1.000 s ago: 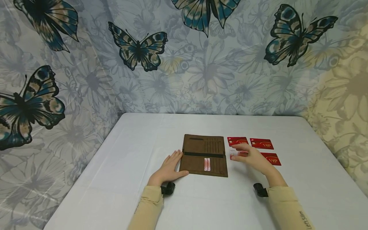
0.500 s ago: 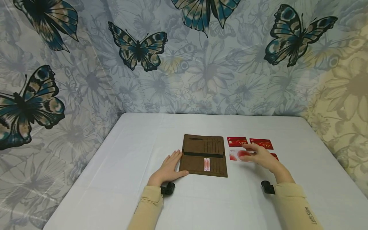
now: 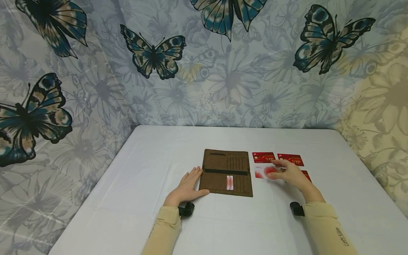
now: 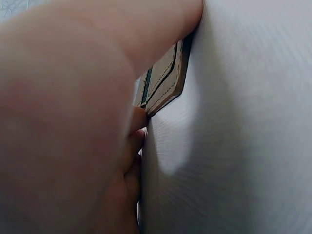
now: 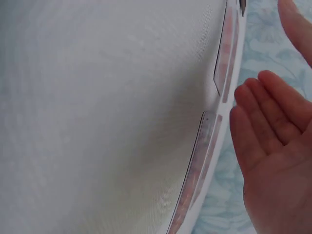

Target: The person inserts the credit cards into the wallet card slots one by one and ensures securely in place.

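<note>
our left hand [image 3: 187, 185] spread, touching brown wallet [image 3: 226, 164], gripping nothing | our right hand [image 3: 294, 175] straight-fingered, empty, just above pink-white card [image 3: 262, 172]

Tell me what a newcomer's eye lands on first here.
Likely the teal-and-black butterflies on the floral backdrop behind the white table. Next, the open brown wallet mid-table, the left hand at its left edge. Then the red cards to its right, with the right hand over that group.

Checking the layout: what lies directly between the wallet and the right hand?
The head view shows a white card with red circles between the wallet and the right hand, which partly covers it.
</note>
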The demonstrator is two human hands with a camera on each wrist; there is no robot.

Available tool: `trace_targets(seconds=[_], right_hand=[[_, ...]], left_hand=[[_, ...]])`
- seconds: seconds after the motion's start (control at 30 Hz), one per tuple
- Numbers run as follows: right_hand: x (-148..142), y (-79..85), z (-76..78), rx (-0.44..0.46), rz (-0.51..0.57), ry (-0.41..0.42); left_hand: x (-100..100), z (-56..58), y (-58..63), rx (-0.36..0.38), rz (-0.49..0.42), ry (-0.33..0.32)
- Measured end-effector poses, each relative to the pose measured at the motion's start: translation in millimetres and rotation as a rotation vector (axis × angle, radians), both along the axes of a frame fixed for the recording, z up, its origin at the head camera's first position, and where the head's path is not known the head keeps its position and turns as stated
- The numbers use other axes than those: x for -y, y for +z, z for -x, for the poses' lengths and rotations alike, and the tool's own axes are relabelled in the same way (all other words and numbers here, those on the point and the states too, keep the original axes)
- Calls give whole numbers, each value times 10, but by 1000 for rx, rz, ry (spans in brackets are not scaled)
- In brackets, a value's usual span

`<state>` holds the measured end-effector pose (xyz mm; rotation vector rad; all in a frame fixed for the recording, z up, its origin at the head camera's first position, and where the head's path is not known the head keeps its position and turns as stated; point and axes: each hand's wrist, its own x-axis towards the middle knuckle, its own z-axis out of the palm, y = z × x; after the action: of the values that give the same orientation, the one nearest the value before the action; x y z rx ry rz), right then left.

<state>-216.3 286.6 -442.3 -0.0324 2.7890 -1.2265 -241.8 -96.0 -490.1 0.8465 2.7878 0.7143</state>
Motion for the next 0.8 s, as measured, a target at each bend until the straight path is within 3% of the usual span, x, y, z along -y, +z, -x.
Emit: trace_targets(seconds=[0.27,0.8], right_hand=[[-30,-70,40,-18,-83,1],[-28,-122,97,-15,-150,-1]], left_hand=[[4,2,-2,-7,-7,-5],[1,-14,16,0,-7,-5]])
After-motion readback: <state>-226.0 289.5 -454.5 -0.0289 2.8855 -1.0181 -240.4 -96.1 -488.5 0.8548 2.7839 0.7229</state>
